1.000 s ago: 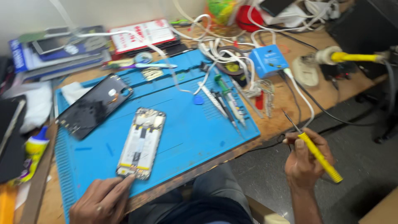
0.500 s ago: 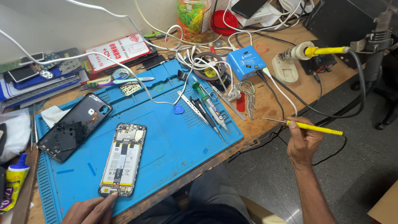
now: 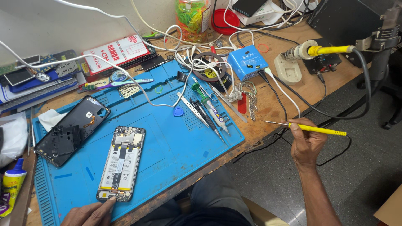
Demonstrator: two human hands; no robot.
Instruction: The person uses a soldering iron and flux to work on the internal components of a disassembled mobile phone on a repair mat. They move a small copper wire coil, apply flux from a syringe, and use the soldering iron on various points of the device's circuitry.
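Phone with its back removed lies flat on the blue mat, battery and circuit board exposed, angled slightly. Left hand rests open, fingertips touching the phone's lower edge. Right hand is closed around a yellow soldering iron, held beyond the bench edge, tip pointing left.

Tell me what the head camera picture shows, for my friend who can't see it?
A person's right hand holds a thin yellow screwdriver just off the edge of a wooden workbench, while the left hand touches the bottom of an opened phone on a blue mat. A black phone back cover lies beside it, with tools and cables around.
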